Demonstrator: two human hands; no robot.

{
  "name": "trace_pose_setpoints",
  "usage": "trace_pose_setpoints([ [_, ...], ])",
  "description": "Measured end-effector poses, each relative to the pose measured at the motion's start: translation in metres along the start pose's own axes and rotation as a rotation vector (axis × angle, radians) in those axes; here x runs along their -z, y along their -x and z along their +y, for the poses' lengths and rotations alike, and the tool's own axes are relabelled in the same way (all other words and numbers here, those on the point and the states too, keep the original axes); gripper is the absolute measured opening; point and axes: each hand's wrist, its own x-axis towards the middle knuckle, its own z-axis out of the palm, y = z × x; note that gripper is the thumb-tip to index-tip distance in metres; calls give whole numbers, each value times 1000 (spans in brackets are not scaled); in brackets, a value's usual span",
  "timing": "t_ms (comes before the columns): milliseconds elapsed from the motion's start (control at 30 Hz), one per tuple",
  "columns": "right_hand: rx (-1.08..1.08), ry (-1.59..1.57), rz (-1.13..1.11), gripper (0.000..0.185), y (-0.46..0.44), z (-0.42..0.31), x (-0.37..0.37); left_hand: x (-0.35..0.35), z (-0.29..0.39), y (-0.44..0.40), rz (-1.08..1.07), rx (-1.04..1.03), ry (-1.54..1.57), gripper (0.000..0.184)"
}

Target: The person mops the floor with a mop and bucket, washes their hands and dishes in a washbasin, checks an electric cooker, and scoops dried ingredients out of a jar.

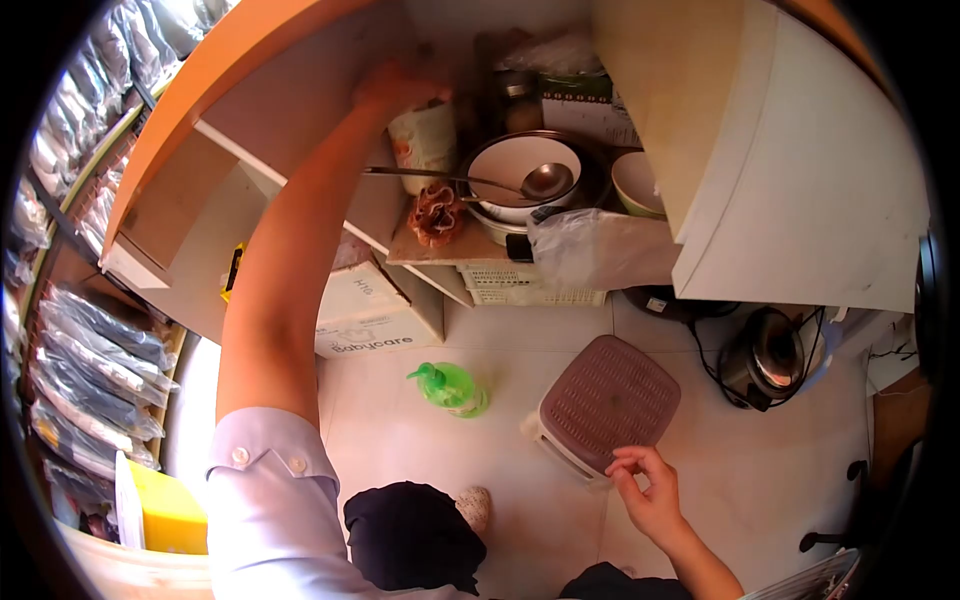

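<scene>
My left hand (395,88) reaches deep into the cabinet, at the top of a pale patterned container (425,145); it is blurred, and its grip cannot be made out. A brown ruffled cloth (436,214) lies just below that container. To the right, a ladle (546,181) rests across a white bowl (510,160) on the shelf. My right hand (645,487) is over the near corner of a stool with a mauve top (612,400), its fingers loosely curled, the thumb a little apart, and nothing visible in it.
A green pump bottle (452,388) stands on the floor. Under the shelf are a white cardboard box (365,310) and pale baskets (535,285). An electric pot (765,355) with a black cord sits at right. The cabinet door (810,160) hangs open; plastic-wrapped packages (100,370) line the left.
</scene>
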Motion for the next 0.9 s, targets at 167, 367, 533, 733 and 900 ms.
trace_pose_setpoints([
  [167,-26,-75,29,20,-5,5,1,24,43,1,-253,136,-42,54],
  [367,-70,-116,60,19,-7,8,6,22,85,-16,-108,225,-556,44],
  [533,-49,-102,125,17,-4,7,11,-11,87,-36,-213,219,-520,47],
  [733,-94,-121,177,19,7,3,18,-21,84,-48,-232,234,-496,50],
  [900,-111,-98,198,19,11,2,21,-20,86,-47,-238,224,-485,52],
])
